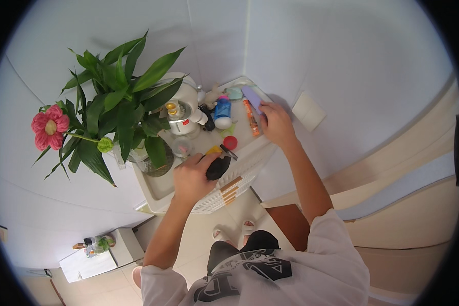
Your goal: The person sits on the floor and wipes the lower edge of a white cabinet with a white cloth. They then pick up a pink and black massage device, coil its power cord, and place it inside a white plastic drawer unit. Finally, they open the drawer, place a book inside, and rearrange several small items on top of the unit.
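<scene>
My left hand (194,176) grips a dark, rounded black object (218,168) above the near edge of a white plastic shelf top (162,199). A small grey-black stick-like item (228,152) and something yellow (214,150) show just beyond it. My right hand (278,124) has its fingers on the near end of a flat, long purple object (251,98), which lies towards the back corner. Left of that hand lies an orange tube with printing (251,118). Nearby are a small round red item (230,142) and a blue bottle with a pink cap (222,109).
Green leafy plants (126,95) in a glass vase and a pink crocheted flower (50,127) crowd the left side. A white appliance (181,91) stands behind. Walls meet at the back corner, with a white wall plate (309,111) at right. A white basket (229,187) sits below.
</scene>
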`<state>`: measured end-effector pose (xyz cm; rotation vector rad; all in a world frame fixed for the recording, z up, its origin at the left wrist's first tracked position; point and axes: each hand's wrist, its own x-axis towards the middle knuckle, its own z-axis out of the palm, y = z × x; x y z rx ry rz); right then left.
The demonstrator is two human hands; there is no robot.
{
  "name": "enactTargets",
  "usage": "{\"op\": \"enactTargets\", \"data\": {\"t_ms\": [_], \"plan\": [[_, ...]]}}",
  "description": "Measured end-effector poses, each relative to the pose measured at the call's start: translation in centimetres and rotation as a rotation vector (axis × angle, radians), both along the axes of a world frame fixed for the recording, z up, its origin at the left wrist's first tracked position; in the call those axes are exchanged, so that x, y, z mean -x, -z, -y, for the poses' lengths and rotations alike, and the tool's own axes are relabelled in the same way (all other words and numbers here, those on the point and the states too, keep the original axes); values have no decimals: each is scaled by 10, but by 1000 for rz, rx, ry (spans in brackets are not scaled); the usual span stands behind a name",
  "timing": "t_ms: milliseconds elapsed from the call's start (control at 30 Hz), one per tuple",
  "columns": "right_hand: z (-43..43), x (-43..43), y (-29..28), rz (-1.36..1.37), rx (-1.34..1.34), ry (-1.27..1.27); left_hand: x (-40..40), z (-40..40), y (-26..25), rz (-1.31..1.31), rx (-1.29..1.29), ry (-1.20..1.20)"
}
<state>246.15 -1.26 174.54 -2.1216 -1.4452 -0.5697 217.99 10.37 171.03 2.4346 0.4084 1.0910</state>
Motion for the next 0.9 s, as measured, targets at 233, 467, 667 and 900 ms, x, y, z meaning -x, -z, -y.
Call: {"op": "enactTargets", "data": {"t_ms": [233,467,667,900], "plan": [[-16,-17,0,-34,36,36,-1,2,-1,-54,4,6],[-28,-18,2,24,70,5,0,2,-1,-68,20,10],[-34,-29,8,95,33,-20,-4,2,0,-65,11,26],[-34,-3,-5,77,37,-10,-6,4,2,-115,-11,-1]]}}
